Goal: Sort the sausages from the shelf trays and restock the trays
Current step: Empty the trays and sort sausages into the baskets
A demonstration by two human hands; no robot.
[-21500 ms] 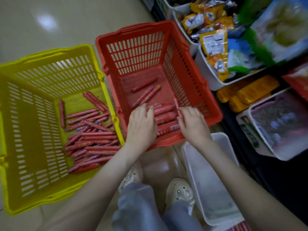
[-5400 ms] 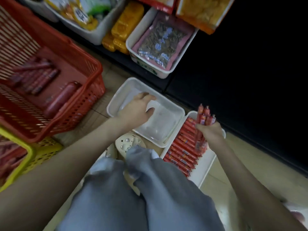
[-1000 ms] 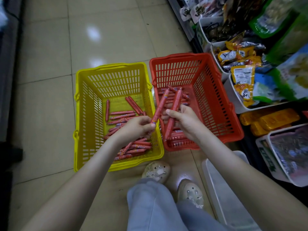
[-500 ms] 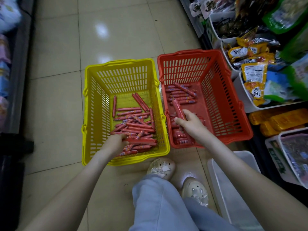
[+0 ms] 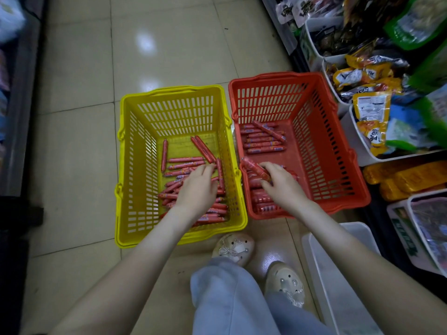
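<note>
Two baskets side by side on the floor. Left hand (image 5: 197,189) in the yellow basket (image 5: 135,165), fingers spread flat over thin sausages (image 5: 185,160), clamped on nothing. Right hand (image 5: 281,183) in the red basket (image 5: 338,153), grip closed around a thick sausage (image 5: 254,168). White tray (image 5: 338,286) beside the feet.

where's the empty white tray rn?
Head view, bottom right: the white tray sits on the floor beside the person's right shoe, just in front of the red basket and under the right forearm, next to the shelf.
</note>
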